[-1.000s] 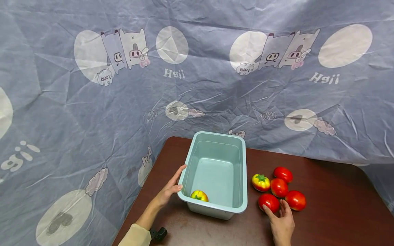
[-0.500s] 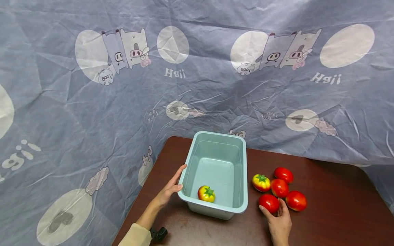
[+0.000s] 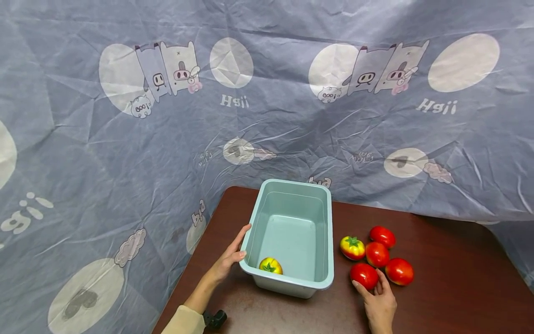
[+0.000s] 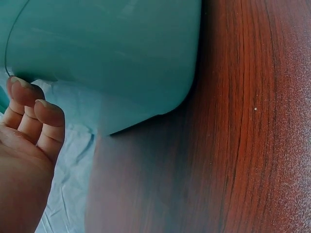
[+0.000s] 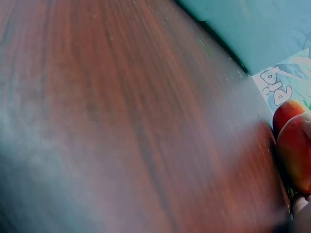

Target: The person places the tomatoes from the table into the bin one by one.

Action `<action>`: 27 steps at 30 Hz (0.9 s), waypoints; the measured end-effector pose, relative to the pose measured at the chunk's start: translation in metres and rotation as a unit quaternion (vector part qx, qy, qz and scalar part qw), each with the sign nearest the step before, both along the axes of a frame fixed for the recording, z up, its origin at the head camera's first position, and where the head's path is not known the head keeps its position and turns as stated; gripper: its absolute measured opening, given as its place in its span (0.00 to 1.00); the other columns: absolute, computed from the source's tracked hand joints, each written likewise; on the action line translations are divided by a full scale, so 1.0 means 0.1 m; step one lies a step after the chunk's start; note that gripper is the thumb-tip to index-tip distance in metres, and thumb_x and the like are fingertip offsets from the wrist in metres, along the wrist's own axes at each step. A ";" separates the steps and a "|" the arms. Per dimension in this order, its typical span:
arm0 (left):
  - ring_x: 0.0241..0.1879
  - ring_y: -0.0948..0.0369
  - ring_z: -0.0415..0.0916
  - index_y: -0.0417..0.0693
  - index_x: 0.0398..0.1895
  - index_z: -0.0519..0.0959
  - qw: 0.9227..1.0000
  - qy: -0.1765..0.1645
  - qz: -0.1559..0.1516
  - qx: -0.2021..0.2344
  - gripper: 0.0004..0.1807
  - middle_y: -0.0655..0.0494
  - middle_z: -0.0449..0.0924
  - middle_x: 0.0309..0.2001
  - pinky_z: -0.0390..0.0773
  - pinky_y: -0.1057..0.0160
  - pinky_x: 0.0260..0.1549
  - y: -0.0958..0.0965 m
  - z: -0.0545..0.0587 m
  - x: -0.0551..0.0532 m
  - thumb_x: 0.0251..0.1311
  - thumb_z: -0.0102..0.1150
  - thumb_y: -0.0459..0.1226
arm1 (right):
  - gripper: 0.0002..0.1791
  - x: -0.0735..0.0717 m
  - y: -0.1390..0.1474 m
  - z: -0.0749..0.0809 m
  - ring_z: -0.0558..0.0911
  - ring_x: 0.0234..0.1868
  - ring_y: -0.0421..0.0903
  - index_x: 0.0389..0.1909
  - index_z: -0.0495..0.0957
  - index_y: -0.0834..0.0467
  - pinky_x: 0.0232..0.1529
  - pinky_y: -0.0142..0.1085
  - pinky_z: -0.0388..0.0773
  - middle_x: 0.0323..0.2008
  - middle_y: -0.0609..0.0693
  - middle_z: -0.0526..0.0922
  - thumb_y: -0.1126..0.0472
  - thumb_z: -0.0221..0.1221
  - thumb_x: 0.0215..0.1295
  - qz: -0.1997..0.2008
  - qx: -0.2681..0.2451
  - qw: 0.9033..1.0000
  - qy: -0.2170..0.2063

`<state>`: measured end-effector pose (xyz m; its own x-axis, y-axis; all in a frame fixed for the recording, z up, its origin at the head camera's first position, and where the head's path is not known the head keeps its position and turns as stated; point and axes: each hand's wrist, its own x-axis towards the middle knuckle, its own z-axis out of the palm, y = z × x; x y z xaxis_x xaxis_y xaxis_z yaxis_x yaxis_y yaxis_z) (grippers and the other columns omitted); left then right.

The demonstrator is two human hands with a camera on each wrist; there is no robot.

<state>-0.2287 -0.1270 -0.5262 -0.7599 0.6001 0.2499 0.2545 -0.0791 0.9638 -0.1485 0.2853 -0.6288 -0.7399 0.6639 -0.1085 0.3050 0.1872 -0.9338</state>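
A pale blue-green plastic bin [image 3: 328,222] stands on the table, and my left hand [image 3: 225,262] grips its left rim near the front corner. In the left wrist view, the curled fingertips [image 4: 49,112] lie against the bin's side. Inside at the front rests a yellow tomato with a green star-shaped top [image 3: 270,266]. To the right of the bin, my right hand [image 3: 380,304] holds a red tomato [image 3: 364,276] between thumb and fingers, low at the table. The right wrist view catches only the edge of this tomato [image 5: 294,150] and a bit of the hand.
Behind the held tomato sit a yellow-and-red tomato [image 3: 352,248] and more red tomatoes [image 3: 377,254], [image 3: 382,237]; another red tomato [image 3: 399,271] lies to its right. A grey-blue printed curtain [image 3: 267,116] closes off the table's [image 3: 450,260] back and left sides.
My right thumb and fingers have closed round the near red tomato. The yellow tomato in the bin rolled right, then back left. My left hand has stayed on the rim.
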 end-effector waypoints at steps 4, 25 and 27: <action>0.67 0.43 0.43 0.48 0.73 0.38 1.000 -0.005 0.001 0.002 0.37 0.45 0.37 0.72 0.54 0.47 0.57 0.00 0.01 0.02 0.60 0.35 0.35 | 0.53 0.01 0.00 0.01 0.64 0.65 0.52 0.68 0.58 0.46 0.57 0.36 0.63 0.65 0.55 0.64 0.45 0.72 0.37 -0.001 -0.017 1.000 -0.008; 0.67 0.40 0.44 0.50 0.73 0.38 1.000 -0.013 -0.002 -0.001 0.37 0.44 0.38 0.72 0.58 0.48 0.55 0.01 0.00 0.00 0.60 0.36 0.37 | 0.45 0.04 -0.18 0.48 0.68 0.62 0.49 0.63 0.67 0.43 0.52 0.25 0.66 0.64 0.54 0.67 0.53 0.73 0.38 0.017 -0.082 0.995 0.062; 0.66 0.41 0.44 0.50 0.73 0.39 1.000 -0.013 0.000 -0.001 0.37 0.45 0.38 0.72 0.58 0.47 0.55 0.01 0.00 0.01 0.60 0.36 0.38 | 0.45 0.04 -0.21 0.54 0.68 0.62 0.49 0.63 0.67 0.44 0.52 0.25 0.66 0.64 0.54 0.67 0.54 0.73 0.38 0.022 -0.084 0.994 0.069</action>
